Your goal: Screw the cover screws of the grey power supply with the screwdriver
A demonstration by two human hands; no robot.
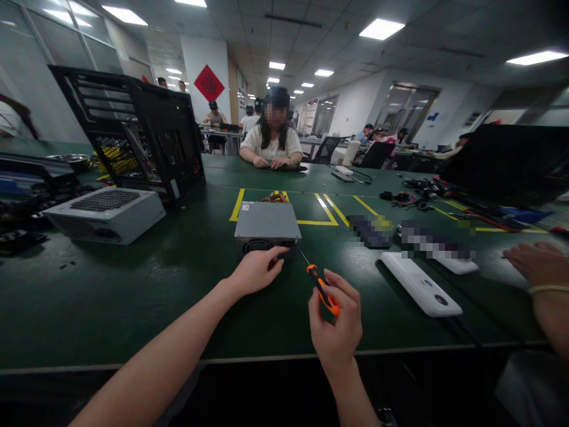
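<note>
A grey computer power supply (pixel 267 220) sits on the green table in front of me, its fan grille and socket side facing me. My left hand (pixel 256 270) is at that near face, index finger stretched toward the socket and the other fingers loosely bent; it partly hides the fan. In my right hand (pixel 338 314) is an orange and black screwdriver (pixel 313 274), gripped by the handle. Its thin shaft slants up and left, with the tip at the right end of the power supply's near face. Whether the tip sits in a screw is too small to tell.
A second power supply (pixel 109 213) and an open black computer case (pixel 146 130) stand at left. White power banks (pixel 420 284) with cables lie right, near another person's hand (pixel 540 264). Cables (pixel 411 198) lie farther back. A person (pixel 271 142) sits opposite.
</note>
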